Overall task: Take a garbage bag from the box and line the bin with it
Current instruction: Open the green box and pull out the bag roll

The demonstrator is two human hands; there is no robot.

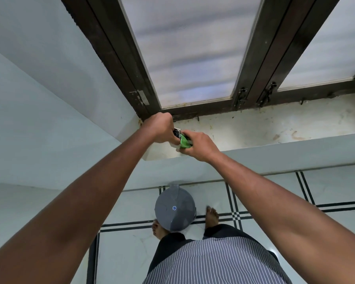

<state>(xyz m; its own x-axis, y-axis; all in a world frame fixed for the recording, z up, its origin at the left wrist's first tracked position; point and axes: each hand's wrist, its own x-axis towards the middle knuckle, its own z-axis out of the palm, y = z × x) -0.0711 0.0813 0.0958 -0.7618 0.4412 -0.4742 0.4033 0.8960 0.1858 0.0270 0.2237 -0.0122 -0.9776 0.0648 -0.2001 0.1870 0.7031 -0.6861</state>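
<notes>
**Both hands meet at a small green box on the windowsill, bin on the floor below**

Right hand point(199, 145) is curled around a small green box point(185, 142), gripping it from the right side and holding it at the near left corner of a pale, stained windowsill point(275, 128). Left hand point(162, 128) sits just to the left of the box, touching it, with its fingers bent in toward the box's open left end, where something dark shows. That dark material is probably the garbage bags, though it is too small to be sure. Whether the left fingers are already pinching a bag cannot be told.

The box's long axis runs roughly left to right, with its opening facing the left hand, so any pull on a bag would go leftward, away from the right hand. Both arms are stretched forward and upward, nearly straight, converging at the box.

Behind the hands stands a dark-framed window point(193, 48) with frosted panes. Well below the hands, on a white tiled floor point(275, 191) with black lines, sits a round grey bin point(174, 210) with its lid closed, between the person's 2 bare feet. The bin is not yet lined.
</notes>
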